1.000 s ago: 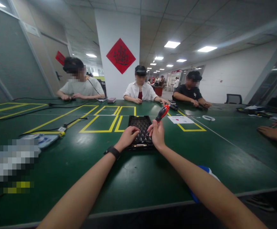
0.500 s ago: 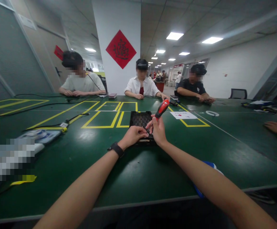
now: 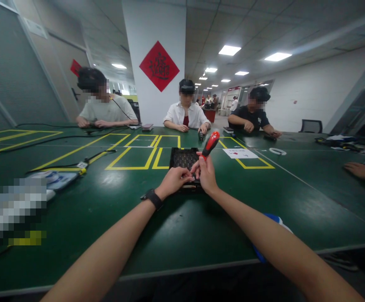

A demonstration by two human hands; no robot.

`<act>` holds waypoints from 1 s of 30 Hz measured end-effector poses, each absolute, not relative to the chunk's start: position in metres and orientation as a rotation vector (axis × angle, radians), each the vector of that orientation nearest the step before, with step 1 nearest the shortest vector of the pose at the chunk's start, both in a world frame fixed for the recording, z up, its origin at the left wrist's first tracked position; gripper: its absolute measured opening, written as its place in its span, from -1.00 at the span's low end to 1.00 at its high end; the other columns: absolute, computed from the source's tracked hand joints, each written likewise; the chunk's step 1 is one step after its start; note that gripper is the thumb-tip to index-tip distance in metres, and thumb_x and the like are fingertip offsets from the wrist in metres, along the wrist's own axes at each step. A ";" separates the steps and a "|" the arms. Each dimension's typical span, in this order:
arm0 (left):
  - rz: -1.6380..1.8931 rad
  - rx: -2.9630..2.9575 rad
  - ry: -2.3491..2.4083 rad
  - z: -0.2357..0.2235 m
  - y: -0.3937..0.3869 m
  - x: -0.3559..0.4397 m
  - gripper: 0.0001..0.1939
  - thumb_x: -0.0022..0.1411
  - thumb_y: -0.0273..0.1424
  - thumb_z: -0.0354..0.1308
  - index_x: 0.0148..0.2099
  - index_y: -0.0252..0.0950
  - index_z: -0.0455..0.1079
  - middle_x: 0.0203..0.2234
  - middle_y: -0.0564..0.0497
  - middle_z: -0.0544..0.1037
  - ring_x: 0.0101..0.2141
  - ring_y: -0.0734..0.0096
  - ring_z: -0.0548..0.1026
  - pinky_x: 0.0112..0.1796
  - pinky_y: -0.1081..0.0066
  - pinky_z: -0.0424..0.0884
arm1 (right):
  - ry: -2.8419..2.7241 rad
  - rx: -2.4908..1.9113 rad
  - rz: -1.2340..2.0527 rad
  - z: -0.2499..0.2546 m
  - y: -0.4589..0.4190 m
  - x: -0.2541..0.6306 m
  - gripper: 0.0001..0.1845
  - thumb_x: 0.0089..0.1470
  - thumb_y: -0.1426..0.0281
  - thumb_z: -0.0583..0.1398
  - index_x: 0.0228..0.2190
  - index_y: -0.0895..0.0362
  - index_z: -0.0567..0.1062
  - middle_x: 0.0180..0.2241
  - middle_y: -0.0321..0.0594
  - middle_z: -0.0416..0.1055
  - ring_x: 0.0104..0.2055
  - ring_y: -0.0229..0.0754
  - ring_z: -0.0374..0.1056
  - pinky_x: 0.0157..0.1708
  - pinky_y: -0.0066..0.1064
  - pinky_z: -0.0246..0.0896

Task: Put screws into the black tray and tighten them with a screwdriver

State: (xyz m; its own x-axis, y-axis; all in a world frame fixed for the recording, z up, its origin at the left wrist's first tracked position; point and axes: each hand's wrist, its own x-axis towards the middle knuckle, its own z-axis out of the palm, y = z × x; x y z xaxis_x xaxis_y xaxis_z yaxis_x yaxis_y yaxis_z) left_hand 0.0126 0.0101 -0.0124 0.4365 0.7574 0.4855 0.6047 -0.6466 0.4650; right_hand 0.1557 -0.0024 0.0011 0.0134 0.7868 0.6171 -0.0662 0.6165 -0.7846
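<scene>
A black case (image 3: 179,158) with a patterned inside lies open on the green table, straight in front of me. My right hand (image 3: 206,174) is closed around a screwdriver (image 3: 212,144), whose red and black handle points up and leans to the right. Close beside it, my left hand (image 3: 176,181) pinches at the lower end of the screwdriver, over the near part of the case. Whatever lies between those fingertips is too small and too covered to make out. A black band circles my left wrist.
Yellow tape outlines (image 3: 132,167) mark the green table (image 3: 107,218). A white paper sheet (image 3: 240,153) and a white ring (image 3: 277,151) lie to the right. Plastic-wrapped items and cables are at left, a blue and white thing (image 3: 273,218) under my right forearm. Several people sit around.
The screwdriver handle has tipped slightly to the left and down. Both my hands stay at the case. Across the table, a person in white now has a dark object at the hand.
</scene>
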 end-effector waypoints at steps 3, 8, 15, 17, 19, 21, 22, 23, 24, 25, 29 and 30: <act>0.996 2.495 1.183 -0.011 0.009 0.012 -0.78 0.12 -0.27 0.09 -0.34 -0.29 0.49 -0.53 0.03 0.48 -0.48 0.48 0.36 -0.41 0.51 0.21 | -1.416 -0.640 0.779 0.002 -0.002 0.156 -0.63 0.15 0.15 -0.10 -0.10 0.09 0.22 -0.64 -0.43 0.28 -0.75 -0.44 0.05 -0.75 -0.60 -0.06; 1.152 2.454 1.214 -0.011 0.008 0.013 -0.75 0.04 -0.21 0.16 -0.33 -0.29 0.45 -0.45 0.02 0.49 -0.41 0.44 0.37 -0.38 0.49 0.24 | -1.404 -0.640 0.783 0.003 -0.002 0.154 -0.65 0.14 0.14 -0.06 -0.14 0.09 0.22 -0.65 -0.45 0.27 -0.75 -0.44 0.05 -0.76 -0.61 -0.08; 1.084 2.447 1.118 -0.012 0.009 0.012 -0.78 0.13 -0.28 0.08 -0.32 -0.30 0.46 -0.45 0.02 0.51 -0.41 0.44 0.40 -0.35 0.48 0.25 | -1.419 -0.615 0.827 0.002 -0.001 0.155 -0.65 0.14 0.14 -0.07 -0.14 0.09 0.21 -0.65 -0.45 0.28 -0.76 -0.45 0.03 -0.76 -0.61 -0.06; 1.069 2.455 1.069 -0.011 0.009 0.011 -0.79 0.16 -0.31 0.05 -0.30 -0.29 0.46 -0.44 0.02 0.52 -0.40 0.45 0.41 -0.34 0.49 0.26 | -1.422 -0.615 0.832 0.001 0.000 0.156 -0.65 0.14 0.14 -0.08 -0.14 0.09 0.21 -0.65 -0.45 0.27 -0.76 -0.45 0.02 -0.76 -0.61 -0.07; 1.088 2.438 1.056 -0.011 0.008 0.012 -0.80 0.15 -0.32 0.05 -0.29 -0.28 0.45 -0.43 0.03 0.52 -0.40 0.45 0.41 -0.33 0.49 0.26 | -1.418 -0.614 0.826 0.001 0.000 0.156 -0.65 0.14 0.14 -0.07 -0.14 0.09 0.21 -0.64 -0.45 0.26 -0.76 -0.45 0.02 -0.76 -0.61 -0.07; 1.125 2.406 1.095 -0.012 0.009 0.013 -0.80 0.10 -0.28 0.11 -0.30 -0.29 0.44 -0.44 0.04 0.51 -0.41 0.45 0.40 -0.35 0.49 0.27 | -1.410 -0.614 0.818 0.002 -0.001 0.156 -0.65 0.13 0.14 -0.06 -0.14 0.09 0.21 -0.63 -0.46 0.25 -0.75 -0.46 0.02 -0.75 -0.61 -0.05; 1.136 2.391 1.125 -0.013 0.010 0.013 -0.79 0.07 -0.26 0.14 -0.32 -0.30 0.43 -0.45 0.04 0.51 -0.42 0.45 0.40 -0.36 0.49 0.27 | -1.409 -0.614 0.817 0.002 -0.002 0.155 -0.65 0.13 0.14 -0.05 -0.14 0.09 0.21 -0.63 -0.46 0.24 -0.75 -0.46 0.02 -0.74 -0.61 -0.05; 1.137 2.379 1.155 -0.014 0.010 0.013 -0.77 0.05 -0.23 0.15 -0.34 -0.30 0.43 -0.46 0.04 0.50 -0.44 0.45 0.39 -0.38 0.49 0.27 | -1.411 -0.614 0.817 0.003 -0.002 0.155 -0.65 0.12 0.14 -0.05 -0.14 0.09 0.20 -0.63 -0.46 0.24 -0.75 -0.46 0.02 -0.74 -0.61 -0.04; 1.132 2.372 1.179 -0.014 0.011 0.013 -0.76 0.03 -0.22 0.17 -0.36 -0.31 0.42 -0.47 0.03 0.49 -0.45 0.45 0.39 -0.39 0.49 0.26 | -1.414 -0.615 0.817 0.003 -0.003 0.155 -0.64 0.12 0.14 -0.04 -0.14 0.09 0.20 -0.62 -0.46 0.25 -0.75 -0.46 0.03 -0.74 -0.61 -0.04; 1.125 2.370 1.193 -0.015 0.011 0.013 -0.76 0.03 -0.22 0.17 -0.37 -0.31 0.42 -0.48 0.03 0.49 -0.45 0.45 0.39 -0.39 0.49 0.26 | -1.420 -0.616 0.818 0.003 -0.003 0.155 -0.64 0.12 0.14 -0.05 -0.13 0.08 0.20 -0.62 -0.46 0.25 -0.75 -0.46 0.03 -0.74 -0.61 -0.03; 1.076 2.410 1.124 -0.013 0.010 0.011 -0.80 0.11 -0.29 0.10 -0.33 -0.30 0.46 -0.45 0.02 0.51 -0.41 0.44 0.41 -0.34 0.48 0.26 | -1.439 -0.607 0.832 0.003 -0.003 0.156 -0.64 0.15 0.15 -0.09 -0.11 0.08 0.19 -0.60 -0.44 0.29 -0.74 -0.45 0.04 -0.73 -0.61 -0.02; 1.061 2.419 1.100 -0.012 0.009 0.011 -0.81 0.12 -0.32 0.08 -0.31 -0.29 0.47 -0.44 0.02 0.52 -0.40 0.44 0.41 -0.32 0.48 0.26 | -1.440 -0.608 0.835 0.003 -0.002 0.156 -0.64 0.15 0.15 -0.10 -0.11 0.09 0.20 -0.61 -0.44 0.29 -0.74 -0.45 0.04 -0.73 -0.60 -0.02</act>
State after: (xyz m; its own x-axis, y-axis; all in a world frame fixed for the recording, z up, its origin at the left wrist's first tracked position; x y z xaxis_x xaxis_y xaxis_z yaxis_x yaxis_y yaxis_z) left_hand 0.0112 0.0094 -0.0118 0.4408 0.7399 0.5082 0.5350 -0.6712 0.5131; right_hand 0.1556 -0.0024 0.0026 -0.0587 0.7960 0.6025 -0.1272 0.5926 -0.7954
